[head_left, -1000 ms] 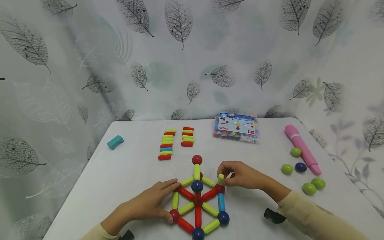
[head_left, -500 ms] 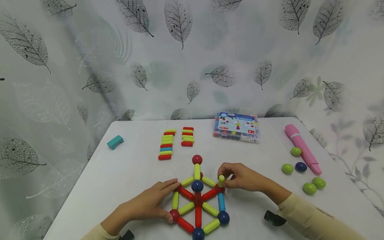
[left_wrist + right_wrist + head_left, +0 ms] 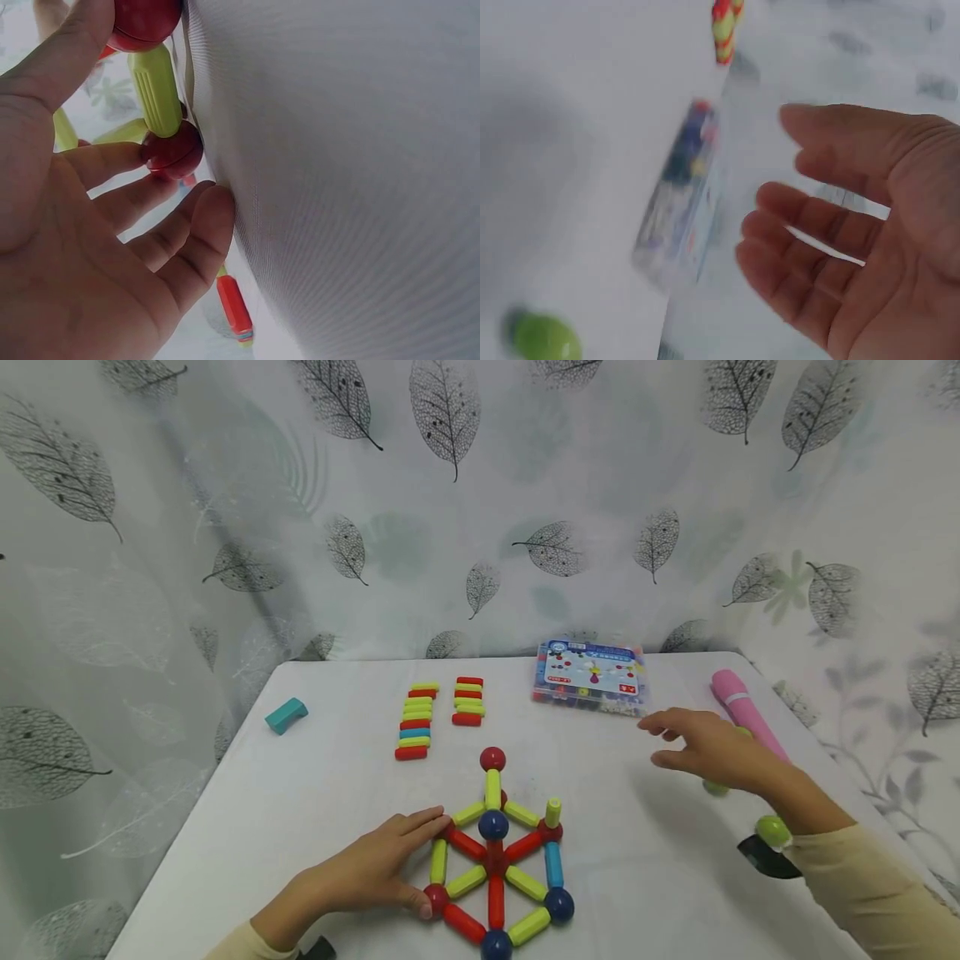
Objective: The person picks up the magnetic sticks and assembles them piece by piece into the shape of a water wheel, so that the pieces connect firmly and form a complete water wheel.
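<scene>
Toy box label, print illegible

Stick-and-ball wheel lying at the front of the bench, stick rows sitting behind it, box lying further right, balls sitting at the right edge.

Your counter wears a matt white woven cloth. The rod-and-ball frame by your left hand looks like smooth, glossy plastic. Far off, the toy box shines clear plastic; the backdrop hangs soft, leaf-printed fabric.
</scene>
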A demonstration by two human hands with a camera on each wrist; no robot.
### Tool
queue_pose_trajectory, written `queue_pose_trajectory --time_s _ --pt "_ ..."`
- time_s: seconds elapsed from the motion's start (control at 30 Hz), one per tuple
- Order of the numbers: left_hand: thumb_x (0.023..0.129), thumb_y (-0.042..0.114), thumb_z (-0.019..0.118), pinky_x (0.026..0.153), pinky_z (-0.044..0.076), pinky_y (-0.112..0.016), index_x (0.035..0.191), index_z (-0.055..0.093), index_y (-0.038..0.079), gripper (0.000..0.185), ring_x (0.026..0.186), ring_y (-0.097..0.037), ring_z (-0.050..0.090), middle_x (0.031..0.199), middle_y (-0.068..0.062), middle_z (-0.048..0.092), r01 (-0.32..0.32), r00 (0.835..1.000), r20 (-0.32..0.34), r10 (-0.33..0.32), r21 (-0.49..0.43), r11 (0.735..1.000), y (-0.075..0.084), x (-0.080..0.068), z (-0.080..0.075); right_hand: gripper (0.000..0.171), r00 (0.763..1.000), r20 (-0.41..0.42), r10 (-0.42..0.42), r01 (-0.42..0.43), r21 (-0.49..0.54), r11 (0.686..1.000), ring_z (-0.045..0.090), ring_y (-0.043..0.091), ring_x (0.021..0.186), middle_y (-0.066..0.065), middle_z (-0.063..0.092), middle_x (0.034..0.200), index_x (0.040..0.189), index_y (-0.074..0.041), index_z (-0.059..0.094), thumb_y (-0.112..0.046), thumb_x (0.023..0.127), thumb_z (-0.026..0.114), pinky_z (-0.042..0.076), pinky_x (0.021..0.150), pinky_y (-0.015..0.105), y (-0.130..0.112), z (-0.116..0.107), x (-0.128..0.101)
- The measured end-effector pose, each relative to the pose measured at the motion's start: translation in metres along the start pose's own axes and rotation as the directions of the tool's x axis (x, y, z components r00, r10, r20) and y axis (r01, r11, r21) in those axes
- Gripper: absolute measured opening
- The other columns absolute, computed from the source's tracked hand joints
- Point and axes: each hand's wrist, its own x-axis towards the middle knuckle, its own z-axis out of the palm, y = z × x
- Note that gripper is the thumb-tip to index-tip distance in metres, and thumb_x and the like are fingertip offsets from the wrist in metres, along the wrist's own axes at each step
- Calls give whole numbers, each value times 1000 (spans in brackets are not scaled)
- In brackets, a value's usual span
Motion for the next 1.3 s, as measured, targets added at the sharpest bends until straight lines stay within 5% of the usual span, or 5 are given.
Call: queue_pose_trajectory --time_s 0.2,0.37,0.87,1.07,1.3 --pt "74 64 81 102 53 -48 160 34 32 103 141 -25 41 162 2 37 -1 1000 -3 1 11 1000 0 -1 -1 49 992 40 121 -110 -221 969 66 36 104 17 70 117 127 0 66 -20 85 82 57 85 54 47 -8 -21" --pt "74 64 81 103 52 -48 160 34 32 103 142 -25 41 162 2 36 -2 1000 -4 2 15 1000 -2 -1 0 44 981 82 178 -152 -254 955 64 27 93 13 68 110 123 1 68 -14 83 79 55 79 49 73 2 -33" --pt "74 63 81 103 52 -47 160 34 30 103 141 -25 42 162 1 37 -12 1000 -6 12 12 1000 0 0 -1 36 996 41 81 -67 -262 963 67 30 96 10 72 104 113 0 72 -5 78 79 55 84 49 83 16 -38" --pt "74 63 81 102 53 -48 160 35 30 103 141 -25 42 162 1 37 -11 1000 -8 11 10 1000 -1 0 0 34 997 10 73 -70 -178 981 67 28 95 10 73 104 113 4 72 -8 82 79 56 85 50 85 25 -34" --pt "74 63 81 102 53 -48 160 34 30 103 141 -25 41 162 1 37 -6 1000 -6 6 7 1000 -1 0 0 43 996 32 84 -88 147 985 65 25 105 10 70 118 127 1 67 -18 90 77 56 83 22 61 39 -23"
